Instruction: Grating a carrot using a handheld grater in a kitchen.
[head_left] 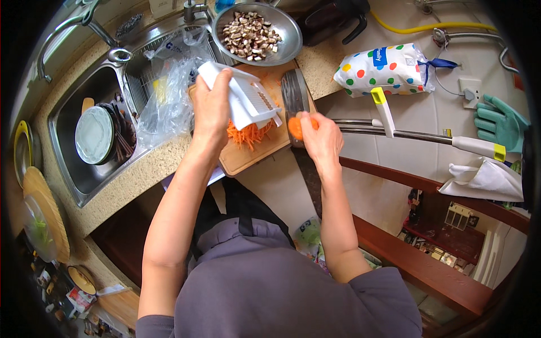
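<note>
My left hand is closed round the upper end of a white grater, which leans tilted over a wooden cutting board. Beneath the grater's lower edge lies a heap of shredded orange carrot on the board. To the right, my right hand pinches a stub of carrot, apart from the grater. Beside that carrot, a dark grey, long-shaped thing lies at the board's right edge; its kind is unclear.
A metal bowl of diced brownish pieces stands behind the board. Clear plastic bags lie left, beside a sink with stacked dishes. At right are a dotted package, a rack with metal bars and a green glove.
</note>
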